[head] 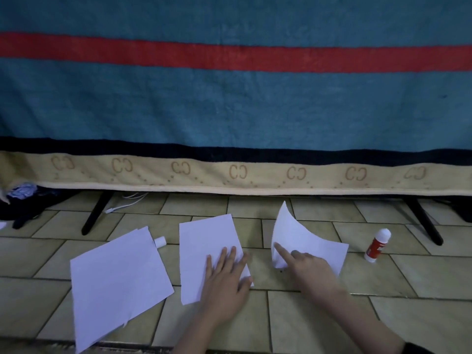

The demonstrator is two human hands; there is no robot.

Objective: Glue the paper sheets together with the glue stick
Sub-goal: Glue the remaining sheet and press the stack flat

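One glue stick (378, 245) stands uncapped at the right of the frame, a red-and-white plastic tube; its small white cap (160, 242) lies left of centre. Three lots of thin white paper lie on the glossy tiled floor (319, 318): a left stack (117, 279), a flat middle sheet (204, 251), and a right sheet (304, 241) curling upward. The left hand (226, 279) presses the middle sheet, fingers spread flat. The right hand (310, 270) pins the curled sheet with one extended forefinger. Behind hangs a fuzzy teal blanket (229, 106).
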